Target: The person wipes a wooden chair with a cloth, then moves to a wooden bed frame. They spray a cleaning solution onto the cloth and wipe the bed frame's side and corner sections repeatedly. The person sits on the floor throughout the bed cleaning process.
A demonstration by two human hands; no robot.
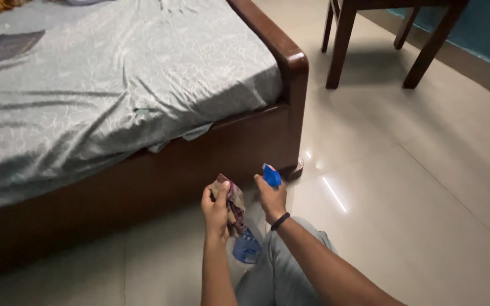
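Observation:
My left hand [215,211] grips a crumpled brownish patterned cloth [233,199], held up in front of me. My right hand [271,201] is closed around the blue trigger head of a spray bottle [271,175]; the bottle's clear body with blue liquid [247,247] hangs below, between my two forearms. A dark band sits on my right wrist. Both hands are close together, just in front of the dark wooden bed frame [239,147], low over the floor.
The bed with a wrinkled grey-green sheet [103,85] fills the left. A dark flat booklet [8,46] lies on it at the far left. A wooden chair's legs [341,45] stand at the top right. Glossy beige floor tiles [415,187] spread to the right. My knee in grey trousers [279,272] is below.

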